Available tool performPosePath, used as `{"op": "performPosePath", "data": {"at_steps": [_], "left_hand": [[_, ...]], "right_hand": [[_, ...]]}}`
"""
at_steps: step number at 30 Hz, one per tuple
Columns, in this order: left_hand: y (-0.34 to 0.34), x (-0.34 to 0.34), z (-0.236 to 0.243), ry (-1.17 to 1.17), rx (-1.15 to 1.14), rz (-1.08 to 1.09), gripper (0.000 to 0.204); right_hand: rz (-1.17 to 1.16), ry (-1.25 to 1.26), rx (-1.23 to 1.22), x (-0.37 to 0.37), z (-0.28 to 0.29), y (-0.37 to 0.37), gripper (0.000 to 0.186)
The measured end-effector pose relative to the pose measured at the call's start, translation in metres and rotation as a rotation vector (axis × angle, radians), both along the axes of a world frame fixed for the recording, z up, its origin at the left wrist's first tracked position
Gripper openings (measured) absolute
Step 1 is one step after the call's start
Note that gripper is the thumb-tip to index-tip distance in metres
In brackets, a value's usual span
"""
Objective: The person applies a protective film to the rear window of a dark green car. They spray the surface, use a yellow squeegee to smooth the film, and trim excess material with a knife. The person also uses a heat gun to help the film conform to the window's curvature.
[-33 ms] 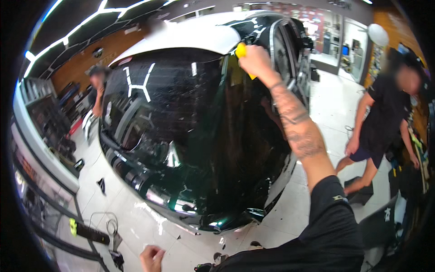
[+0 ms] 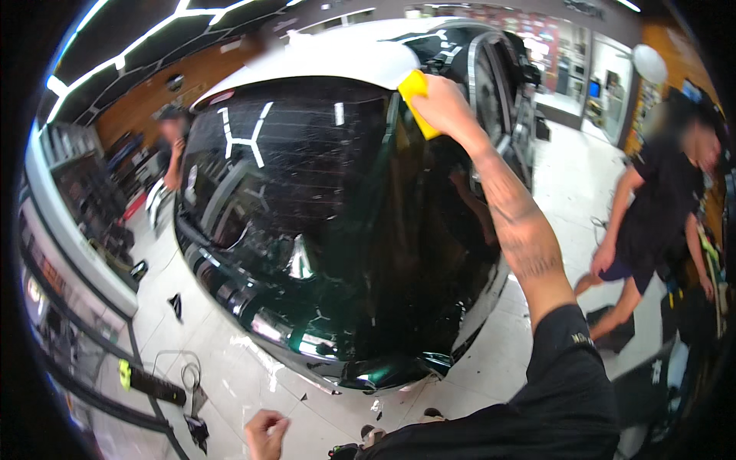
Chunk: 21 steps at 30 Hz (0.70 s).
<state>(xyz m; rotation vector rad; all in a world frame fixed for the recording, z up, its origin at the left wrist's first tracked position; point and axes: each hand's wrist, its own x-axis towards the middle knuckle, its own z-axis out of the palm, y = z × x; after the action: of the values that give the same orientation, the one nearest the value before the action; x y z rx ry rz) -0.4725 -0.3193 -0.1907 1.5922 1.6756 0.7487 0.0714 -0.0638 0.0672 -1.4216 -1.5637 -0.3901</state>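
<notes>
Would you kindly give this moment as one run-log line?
Right hand: gripping flat yellow tool near rear car window | Left hand: low, curled, seemingly empty | Person: at right, in black

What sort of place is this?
Probably a car workshop: a dark car stands indoors on a tiled floor, under bright strip lights, and the right hand holds a yellow tool.

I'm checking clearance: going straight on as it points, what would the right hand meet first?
Likely the white panel above the rear window, just past the yellow tool in the right hand, though depth is unclear.
</notes>
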Motion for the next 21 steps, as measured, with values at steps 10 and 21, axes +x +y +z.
{"op": "performPosePath", "data": {"at_steps": [10, 21], "left_hand": [[-0.035, 0.135, -0.072, -1.044, 0.284, 0.099, 0.132], [-0.024, -0.016, -0.134, 0.0, -0.606, -0.323, 0.071]], "right_hand": [[1.344, 0.126, -0.62, -0.282, -0.276, -0.229, 0.077], [1.546, 0.168, -1.061, -0.282, -0.267, -0.183, 0.065]]}}
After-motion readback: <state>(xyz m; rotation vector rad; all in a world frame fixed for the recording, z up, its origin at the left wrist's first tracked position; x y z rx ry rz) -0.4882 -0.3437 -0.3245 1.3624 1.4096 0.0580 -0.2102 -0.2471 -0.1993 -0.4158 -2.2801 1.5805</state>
